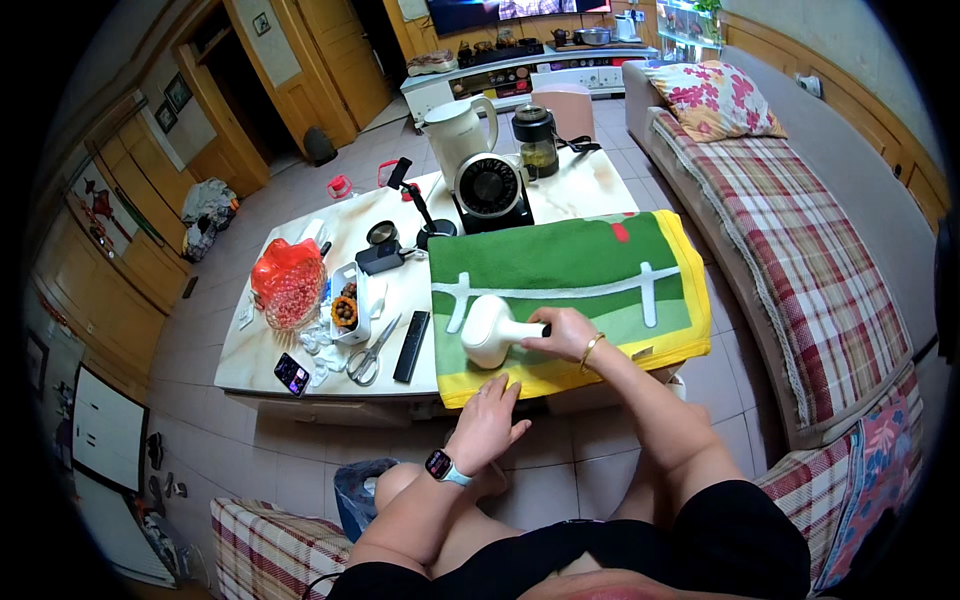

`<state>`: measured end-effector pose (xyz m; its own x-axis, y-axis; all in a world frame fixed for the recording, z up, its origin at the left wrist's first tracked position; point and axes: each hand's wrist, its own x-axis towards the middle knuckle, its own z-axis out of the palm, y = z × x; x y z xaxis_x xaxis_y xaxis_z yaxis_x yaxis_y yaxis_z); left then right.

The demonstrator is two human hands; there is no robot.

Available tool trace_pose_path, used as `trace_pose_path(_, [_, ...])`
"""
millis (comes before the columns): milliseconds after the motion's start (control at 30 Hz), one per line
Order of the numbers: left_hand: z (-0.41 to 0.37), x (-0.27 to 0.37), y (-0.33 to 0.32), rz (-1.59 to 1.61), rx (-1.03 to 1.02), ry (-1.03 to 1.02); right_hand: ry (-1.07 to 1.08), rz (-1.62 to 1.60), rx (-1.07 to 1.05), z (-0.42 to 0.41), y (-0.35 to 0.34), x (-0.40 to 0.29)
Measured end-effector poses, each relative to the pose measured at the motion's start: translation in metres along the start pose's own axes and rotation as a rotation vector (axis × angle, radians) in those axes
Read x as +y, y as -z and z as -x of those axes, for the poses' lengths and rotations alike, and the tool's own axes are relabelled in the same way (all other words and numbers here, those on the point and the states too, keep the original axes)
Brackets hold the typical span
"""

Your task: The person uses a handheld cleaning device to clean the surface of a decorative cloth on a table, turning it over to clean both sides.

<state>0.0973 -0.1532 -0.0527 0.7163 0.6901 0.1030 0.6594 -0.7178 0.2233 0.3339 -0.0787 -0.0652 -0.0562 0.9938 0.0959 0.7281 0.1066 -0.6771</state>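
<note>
A green cloth with yellow edges and white stripes [540,262] is spread over the right part of a marble-patterned coffee table [247,360]. My right hand [568,334] grips the handle of a white handheld appliance [489,330], whose wide head rests on or just over the cloth; its underside is hidden. At the cloth's near yellow edge, my left hand [487,416] lies with fingers extended and apart, holding nothing. Left of the cloth are a black oblong case or remote [412,346], scissors [365,363] and a smartphone [292,374].
Behind the cloth stand a small fan [488,186], a white kettle [454,135], a lidded glass jar [536,142] and a black phone stand [424,206]. A basket with a red bag [289,281] and a white tray [361,322] sit left. A sofa [802,262] flanks the right.
</note>
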Motion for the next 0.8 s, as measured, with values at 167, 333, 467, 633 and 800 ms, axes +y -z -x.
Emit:
trace_pose_path(167, [-0.002,-0.002,-0.006,0.033,0.036,-0.051,0.013,-0.027,0.039,-0.019,-0.003,0.024])
trace_pose_path(333, [0.000,-0.002,-0.002,0.061,0.021,-0.033,-0.063,0.030,0.159,-0.012,-0.007,0.001])
trace_pose_path(467, [-0.001,0.001,-0.004,0.060,0.033,-0.034,0.140,-0.003,0.019,-0.001,-0.017,-0.007])
trace_pose_path(633, [-0.006,0.001,-0.003,0.070,0.014,-0.027,0.013,0.045,0.098,-0.002,0.000,0.003])
trace_pose_path(800, [-0.007,-0.002,0.002,0.133,0.018,0.024,-0.094,0.064,0.075,0.009,0.021,0.002])
